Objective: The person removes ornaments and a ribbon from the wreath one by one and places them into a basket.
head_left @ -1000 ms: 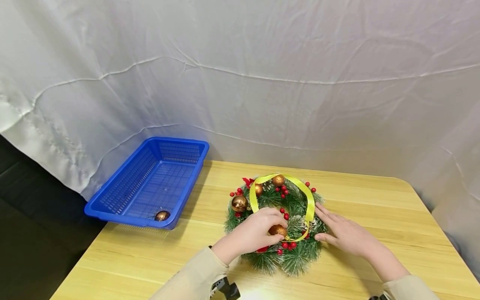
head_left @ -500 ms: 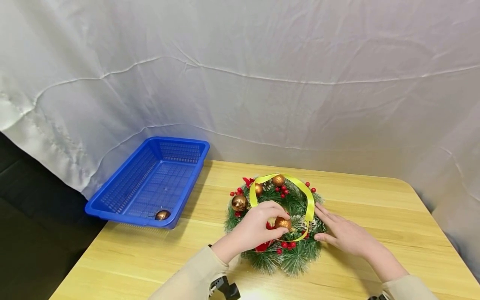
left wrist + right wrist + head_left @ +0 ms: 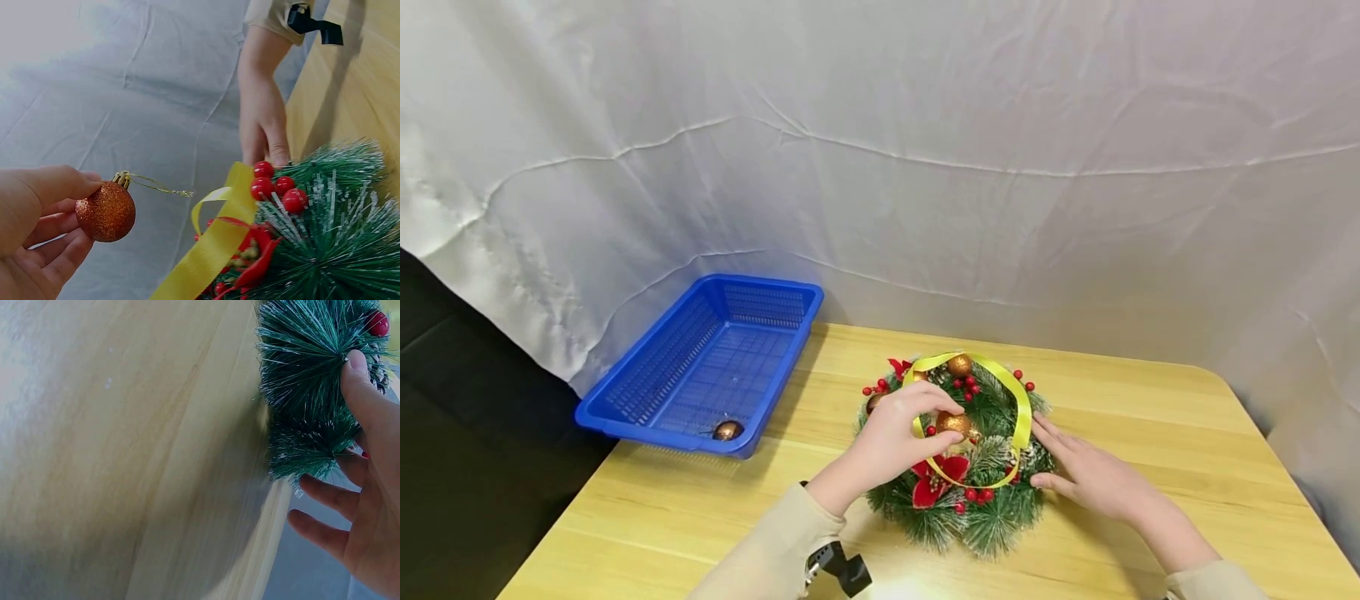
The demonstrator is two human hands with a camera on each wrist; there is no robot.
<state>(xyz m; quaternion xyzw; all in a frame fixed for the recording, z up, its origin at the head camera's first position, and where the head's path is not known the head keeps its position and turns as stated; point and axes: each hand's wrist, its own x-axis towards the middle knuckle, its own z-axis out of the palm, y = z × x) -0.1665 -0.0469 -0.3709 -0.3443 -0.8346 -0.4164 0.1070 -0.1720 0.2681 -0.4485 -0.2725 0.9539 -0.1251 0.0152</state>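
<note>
While the right hand (image 3: 1097,477) is resting spread-fingered on the right side of the wreath (image 3: 992,523), the left hand (image 3: 898,432) is pinching a glittery ball (image 3: 953,423) above it, ideally keeping the cord (image 3: 164,188) off the ribbon (image 3: 1022,417).

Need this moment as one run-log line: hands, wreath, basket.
left hand: holds glitter bauble over wreath | right hand: touches wreath edge | blue basket: one shiny bauble visible inside
</note>
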